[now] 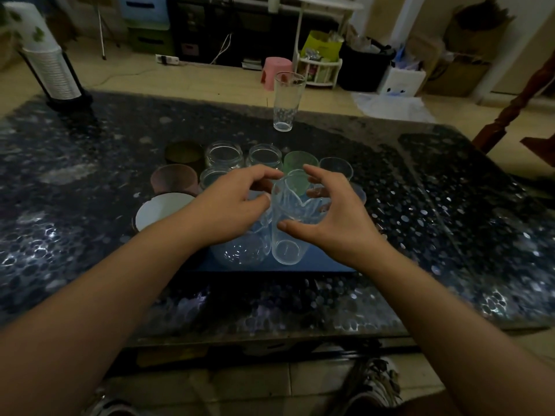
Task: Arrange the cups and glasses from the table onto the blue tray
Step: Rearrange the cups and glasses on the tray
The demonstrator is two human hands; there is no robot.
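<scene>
A blue tray point(326, 262) lies mid-table, crowded with several cups, jars and glasses. At its front edge stands a tall clear glass point(286, 239). My right hand point(333, 217) wraps it, thumb on the near side and fingers behind. My left hand point(231, 205) hovers at the glass's left with fingers curled apart, its fingertips by the rim; I cannot tell if they touch. A round clear glass point(240, 250) sits under my left wrist. Another tall clear glass point(284, 100) stands alone on the table, far beyond the tray.
Behind my hands are two glass jars point(223, 154), green cups point(300, 161), a clear cup point(335, 168), brown cups point(175, 178) and a white cup point(162, 210). A paper-cup stack point(51, 67) stands at the far left corner. A pink stool point(276, 69) is on the floor.
</scene>
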